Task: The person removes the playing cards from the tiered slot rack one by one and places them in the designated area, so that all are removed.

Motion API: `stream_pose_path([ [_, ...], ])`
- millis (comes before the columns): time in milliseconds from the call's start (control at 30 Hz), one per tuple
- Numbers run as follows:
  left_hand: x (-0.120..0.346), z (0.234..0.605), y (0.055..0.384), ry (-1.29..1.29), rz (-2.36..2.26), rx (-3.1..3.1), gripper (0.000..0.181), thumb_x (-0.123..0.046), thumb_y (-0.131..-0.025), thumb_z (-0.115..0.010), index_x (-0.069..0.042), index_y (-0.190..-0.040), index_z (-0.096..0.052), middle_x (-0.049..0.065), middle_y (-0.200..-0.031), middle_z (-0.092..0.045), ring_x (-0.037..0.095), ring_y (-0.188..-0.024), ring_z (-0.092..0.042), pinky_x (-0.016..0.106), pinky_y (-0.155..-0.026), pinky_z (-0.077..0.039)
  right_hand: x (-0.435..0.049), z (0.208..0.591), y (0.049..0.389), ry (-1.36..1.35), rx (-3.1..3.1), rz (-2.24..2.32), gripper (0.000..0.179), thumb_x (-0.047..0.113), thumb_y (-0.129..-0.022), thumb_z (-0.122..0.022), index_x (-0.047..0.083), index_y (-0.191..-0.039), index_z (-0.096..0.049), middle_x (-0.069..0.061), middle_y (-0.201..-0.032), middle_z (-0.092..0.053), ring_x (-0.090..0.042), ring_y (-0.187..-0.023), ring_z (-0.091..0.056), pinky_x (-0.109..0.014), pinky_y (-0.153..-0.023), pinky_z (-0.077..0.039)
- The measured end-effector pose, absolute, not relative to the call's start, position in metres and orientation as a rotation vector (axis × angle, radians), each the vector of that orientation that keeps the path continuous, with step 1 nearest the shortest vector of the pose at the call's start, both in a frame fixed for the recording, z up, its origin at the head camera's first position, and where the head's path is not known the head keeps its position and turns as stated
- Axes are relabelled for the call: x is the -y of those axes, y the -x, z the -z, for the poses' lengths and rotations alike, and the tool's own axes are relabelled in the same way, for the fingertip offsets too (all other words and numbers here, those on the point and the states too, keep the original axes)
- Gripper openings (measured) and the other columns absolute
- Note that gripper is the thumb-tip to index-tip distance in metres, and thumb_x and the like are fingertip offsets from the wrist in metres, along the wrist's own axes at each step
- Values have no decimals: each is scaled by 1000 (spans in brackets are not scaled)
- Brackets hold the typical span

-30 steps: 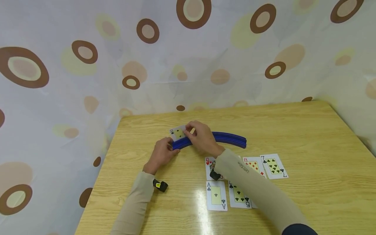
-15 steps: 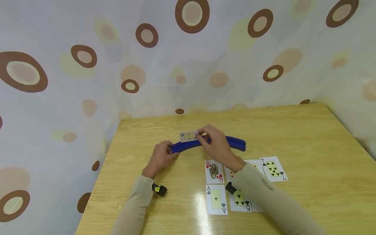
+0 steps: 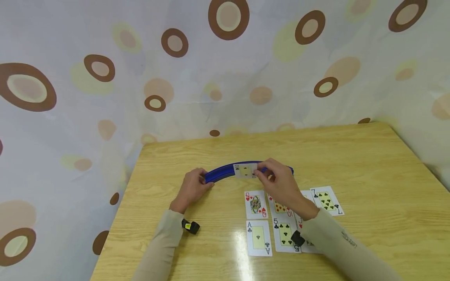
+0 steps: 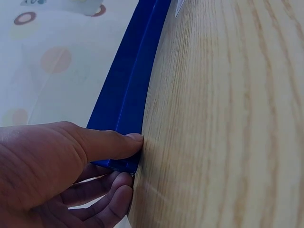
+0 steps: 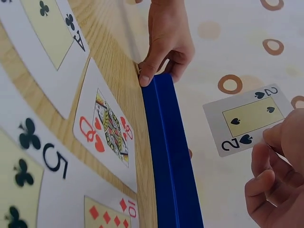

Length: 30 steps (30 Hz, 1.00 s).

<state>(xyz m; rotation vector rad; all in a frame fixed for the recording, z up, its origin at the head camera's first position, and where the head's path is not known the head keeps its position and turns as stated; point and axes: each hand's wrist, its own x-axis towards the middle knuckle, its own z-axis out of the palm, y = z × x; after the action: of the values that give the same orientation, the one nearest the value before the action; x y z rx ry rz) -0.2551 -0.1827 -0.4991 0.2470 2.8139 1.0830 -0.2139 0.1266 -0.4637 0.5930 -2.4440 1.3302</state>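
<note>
My left hand (image 3: 192,188) grips the left end of a curved blue card holder (image 3: 219,172), which lies near the back of the table. In the left wrist view its thumb lies across the holder's front, with the other fingers curled at the end. Between thumb and fingers, my right hand (image 3: 280,182) pinches the right edge of a two of spades (image 3: 245,171). That card is in front of the holder's middle in the head view; in the right wrist view, the two of spades (image 5: 230,114) shows apart from the holder. The right hand hides part of the holder's right side.
Face-up cards lie in two rows nearer the front: queen of hearts (image 3: 255,205), ten of diamonds (image 3: 277,207), seven of clubs (image 3: 327,200), ace of clubs (image 3: 258,239) and five of clubs (image 3: 283,234). The right arm covers others. A dotted cloth (image 3: 197,86) hangs behind the table.
My right hand has carried the two of spades from the holder's left end rightward to its middle. My left hand has stayed at the left end.
</note>
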Motion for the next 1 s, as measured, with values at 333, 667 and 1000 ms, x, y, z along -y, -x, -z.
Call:
stream_pose_path([
  [333,184,496,252,-267,-1087,-2806,28,-11,-97,-84,2,-118,-72,15,-107,-74,24,-92,-72,39,-81,-60,-159,461,187,-490,2393,-1276,13,0,-100,-77,4,-112,-81,-5,-94,-76,-2,-78,-61,-17,-67,-53],
  [667,181,497,258,-279,-1086,-2814,29,-12,-97,-84,1,-119,-72,14,-107,-74,23,-91,-71,39,-81,-59,-203,466,165,-377,2401,-1215,19,-7,-97,-76,2,-114,-80,-9,-98,-78,2,-80,-59,-12,-68,-49],
  [1000,181,498,257,-263,-1077,-2828,30,-12,-96,-85,2,-119,-72,14,-107,-74,23,-92,-71,41,-82,-60,-220,472,140,-246,2396,-1249,23,-9,-95,-77,3,-115,-80,-10,-98,-77,2,-77,-60,-14,-64,-48],
])
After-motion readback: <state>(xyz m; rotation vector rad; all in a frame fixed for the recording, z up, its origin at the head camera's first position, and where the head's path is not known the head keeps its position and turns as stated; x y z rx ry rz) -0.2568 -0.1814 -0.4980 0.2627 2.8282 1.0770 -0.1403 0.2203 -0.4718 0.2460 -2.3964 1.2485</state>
